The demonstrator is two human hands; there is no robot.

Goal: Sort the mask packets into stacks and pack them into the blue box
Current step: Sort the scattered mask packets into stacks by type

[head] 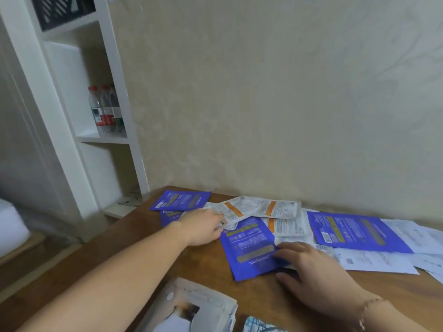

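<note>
Several mask packets lie scattered on the wooden table (pixel 196 267). Blue packets lie at the far left (pixel 182 200), in the middle (pixel 249 248) and at the right (pixel 354 232). White packets with orange stripes (pixel 271 209) overlap between them. My left hand (pixel 203 226) reaches across and pinches the edge of a white packet (pixel 236 210). My right hand (pixel 314 267) lies with its fingers spread on the lower right edge of the middle blue packet, the thumb on the table below. No blue box is in view.
White printed sheets (pixel 374 259) lie under and beside the packets at the right. A stack of papers or booklets (pixel 191 307) sits at the table's near edge. A white shelf unit (pixel 103 116) with water bottles (pixel 105 109) stands at the left, past the table's corner.
</note>
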